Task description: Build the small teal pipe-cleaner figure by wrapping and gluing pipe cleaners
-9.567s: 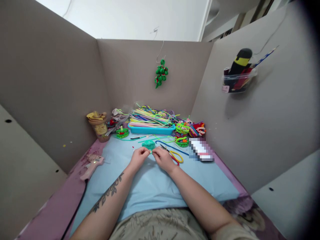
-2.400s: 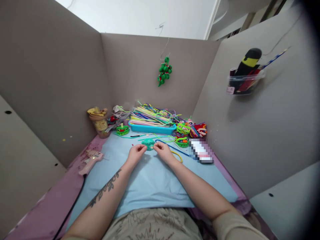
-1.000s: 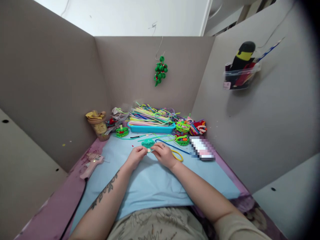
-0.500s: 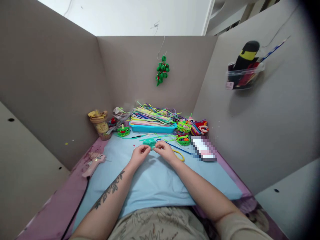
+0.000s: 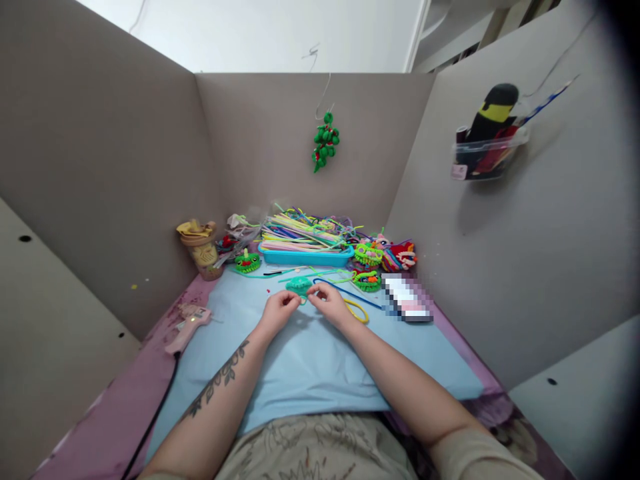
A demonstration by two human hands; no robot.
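Note:
My left hand [image 5: 280, 311] is closed in a pinch, with a short, curled green pipe cleaner [image 5: 303, 301] at its fingertips. Close beside it, my right hand [image 5: 330, 304] pinches at the other side of the same small piece, its fingertips partly hiding it. Just behind my fingers lies a rounded teal pipe-cleaner piece [image 5: 299, 286] on the light blue cloth [image 5: 320, 373]. A blue pipe cleaner [image 5: 353, 295] runs off to the right of my right hand, and a bent yellow pipe cleaner [image 5: 359, 311] rests by its wrist.
Behind the hands stands a blue tray [image 5: 307, 257] heaped with pipe cleaners. A pink glue gun [image 5: 189, 330] and a cup [image 5: 199, 248] are on the left. Green frog-like figures [image 5: 367, 280] and a phone [image 5: 407, 298] sit on the right. Grey panels [image 5: 310, 147] enclose the table.
The fingertips have drawn slightly apart and the small green piece shows a little lower between them. More of the teal piece behind is visible.

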